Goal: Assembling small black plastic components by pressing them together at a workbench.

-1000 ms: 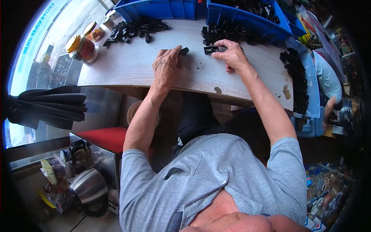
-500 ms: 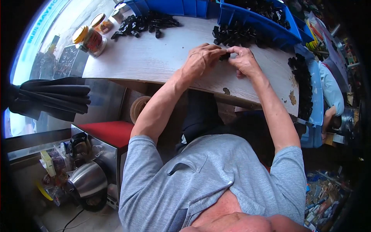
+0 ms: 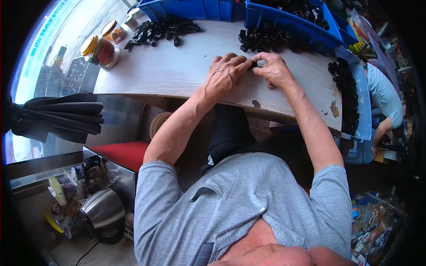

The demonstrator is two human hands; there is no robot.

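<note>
I pinch one small black part [image 3: 254, 64] between the fingertips of my left hand [image 3: 225, 74] and right hand [image 3: 275, 70], both closed on it, low over the table [image 3: 177, 73] so it stays steady. Two heaps of black parts [image 3: 162, 32] lie beyond, near two blue bins [image 3: 290, 22] and three jars [image 3: 101, 49]

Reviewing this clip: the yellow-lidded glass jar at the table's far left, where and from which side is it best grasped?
Probably around the glass body of the jar, just under the yellow lid, coming from its open near side: it stands upright, and another jar crowds its far side.
</note>
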